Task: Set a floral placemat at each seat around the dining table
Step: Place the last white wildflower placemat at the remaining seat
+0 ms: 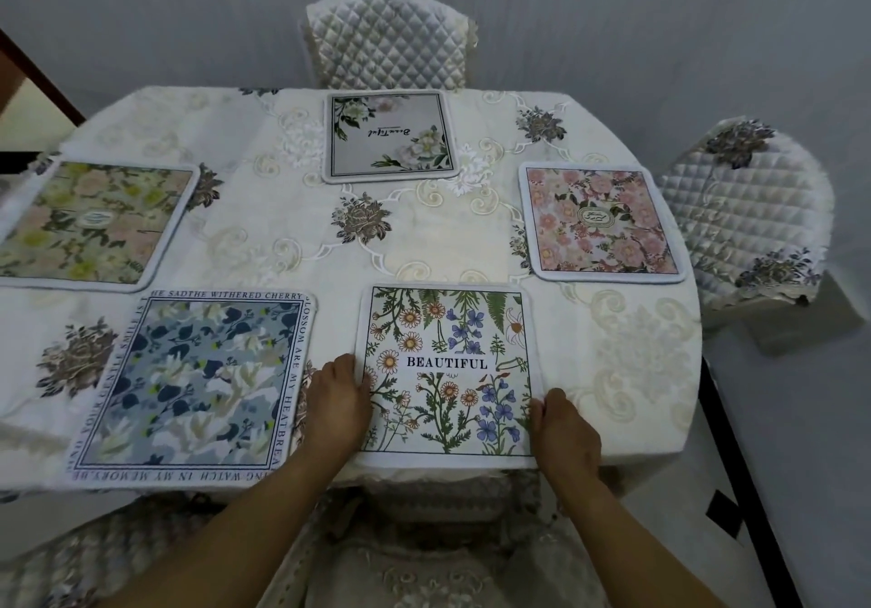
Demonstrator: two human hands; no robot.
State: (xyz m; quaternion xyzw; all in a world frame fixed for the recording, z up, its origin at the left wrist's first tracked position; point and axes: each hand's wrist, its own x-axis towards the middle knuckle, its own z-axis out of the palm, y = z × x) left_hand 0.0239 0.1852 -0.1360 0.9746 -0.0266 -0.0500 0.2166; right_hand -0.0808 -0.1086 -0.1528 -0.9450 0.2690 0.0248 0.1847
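Several floral placemats lie on the cream embroidered tablecloth (pixel 424 240). Nearest me is the "BEAUTIFUL" wildflower placemat (pixel 447 372), flat at the front edge. My left hand (pixel 337 400) grips its left border and my right hand (pixel 563 423) grips its right border. To its left lies a blue-and-white magnolia placemat (pixel 198 381) with text around its rim. A green-and-pink placemat (pixel 89 221) sits at the left side, a grey one with white flowers (pixel 389 136) at the far side, and a pink rose one (pixel 601 221) at the right.
A quilted chair (pixel 389 42) stands behind the far side and another (pixel 749 211) at the right. A third covered chair (pixel 424 555) is under me at the front. Grey floor runs along the right of the table.
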